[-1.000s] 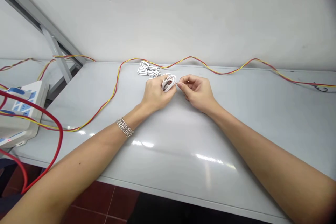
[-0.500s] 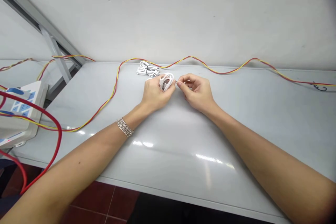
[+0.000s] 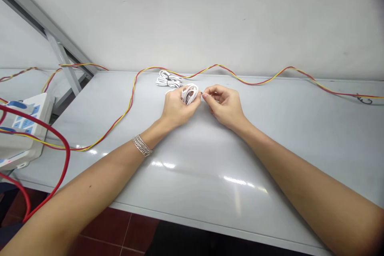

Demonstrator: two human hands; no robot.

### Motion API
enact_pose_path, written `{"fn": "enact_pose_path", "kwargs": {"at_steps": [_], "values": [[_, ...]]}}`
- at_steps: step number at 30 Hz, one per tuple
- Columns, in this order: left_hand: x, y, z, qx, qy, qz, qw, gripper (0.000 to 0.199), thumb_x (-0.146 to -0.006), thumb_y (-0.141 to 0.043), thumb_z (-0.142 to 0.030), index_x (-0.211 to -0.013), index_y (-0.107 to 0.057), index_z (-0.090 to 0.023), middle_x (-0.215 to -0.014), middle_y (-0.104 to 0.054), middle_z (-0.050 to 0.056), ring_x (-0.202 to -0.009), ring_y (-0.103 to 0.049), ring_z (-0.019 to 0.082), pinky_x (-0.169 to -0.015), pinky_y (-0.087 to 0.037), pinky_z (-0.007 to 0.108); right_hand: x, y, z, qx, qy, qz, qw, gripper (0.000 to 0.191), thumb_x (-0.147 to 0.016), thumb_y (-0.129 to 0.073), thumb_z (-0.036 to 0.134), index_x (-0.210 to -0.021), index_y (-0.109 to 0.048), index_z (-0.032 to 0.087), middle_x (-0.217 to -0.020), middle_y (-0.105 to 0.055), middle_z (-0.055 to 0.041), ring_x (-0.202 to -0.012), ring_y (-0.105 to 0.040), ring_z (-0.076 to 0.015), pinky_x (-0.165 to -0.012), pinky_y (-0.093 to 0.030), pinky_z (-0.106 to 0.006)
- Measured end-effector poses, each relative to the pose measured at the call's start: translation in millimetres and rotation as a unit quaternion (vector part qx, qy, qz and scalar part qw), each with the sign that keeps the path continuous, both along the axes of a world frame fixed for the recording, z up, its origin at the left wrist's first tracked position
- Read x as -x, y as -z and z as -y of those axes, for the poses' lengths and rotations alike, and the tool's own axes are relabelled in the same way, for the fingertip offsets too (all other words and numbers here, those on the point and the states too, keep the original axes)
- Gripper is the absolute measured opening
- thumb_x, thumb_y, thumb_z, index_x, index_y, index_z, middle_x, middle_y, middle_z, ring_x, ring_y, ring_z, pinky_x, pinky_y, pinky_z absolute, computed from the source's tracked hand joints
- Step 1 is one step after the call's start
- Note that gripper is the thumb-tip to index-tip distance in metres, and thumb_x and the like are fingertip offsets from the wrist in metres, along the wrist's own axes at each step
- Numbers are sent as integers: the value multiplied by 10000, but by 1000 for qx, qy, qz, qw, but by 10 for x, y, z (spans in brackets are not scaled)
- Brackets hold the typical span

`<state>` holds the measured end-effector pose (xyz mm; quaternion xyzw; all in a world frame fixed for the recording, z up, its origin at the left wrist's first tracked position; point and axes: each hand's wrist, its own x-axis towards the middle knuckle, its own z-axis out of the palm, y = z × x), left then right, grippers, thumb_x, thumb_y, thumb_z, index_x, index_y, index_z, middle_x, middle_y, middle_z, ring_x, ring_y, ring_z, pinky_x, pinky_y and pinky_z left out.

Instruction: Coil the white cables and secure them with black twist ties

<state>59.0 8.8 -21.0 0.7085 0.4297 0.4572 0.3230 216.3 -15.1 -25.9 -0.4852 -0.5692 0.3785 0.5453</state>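
Note:
A coiled white cable (image 3: 190,94) is held in my left hand (image 3: 179,109), its loops showing above the thumb and fingers. Close on its right, my right hand (image 3: 225,105) pinches thumb and forefinger together at a tiny dark end between the two hands; its details are too small to make out. Behind my left hand, a second white cable bundle (image 3: 168,79), bound with a dark tie, lies on the grey table (image 3: 192,184).
A twisted red and yellow wire (image 3: 132,96) runs along the table's back by the wall. At the left are a white power strip (image 3: 42,128) with blue sockets and a thick red cable (image 3: 66,160). A dark wire piece (image 3: 364,100) lies far right.

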Motion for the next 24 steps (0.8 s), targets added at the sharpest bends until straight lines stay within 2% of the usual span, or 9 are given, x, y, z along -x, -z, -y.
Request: {"fn": "enact_pose_path", "kwargs": {"at_steps": [9,15,24], "values": [[-11,-47,13,34,-7,32,999,191,-794,-751,-306,-734,-624,-176,-575,-539,-20,-622,-562,135,-607,-446,244,-22,-5,-9,40,-49,-44,997,400,-769,-764,566,-800,-607,199,-646,-499,14,-531,-428,-105,-438,-301,-245],[-17,-49,-10,67,21,71,995,223,-794,-757,-359,-754,-654,-166,-527,-525,-32,-533,-538,116,-521,-425,230,-64,-38,-24,80,-93,-97,988,455,-735,-798,592,-793,-588,193,-622,-492,31,-479,-405,-83,-401,-269,-229],[-8,-92,-7,139,49,121,982,233,-779,-782,-368,-762,-688,-156,-475,-521,-36,-381,-425,72,-391,-340,217,-82,-48,-24,82,-101,-114,985,452,-709,-820,567,-787,-592,183,-636,-509,30,-474,-401,-70,-384,-248,-213]]}}
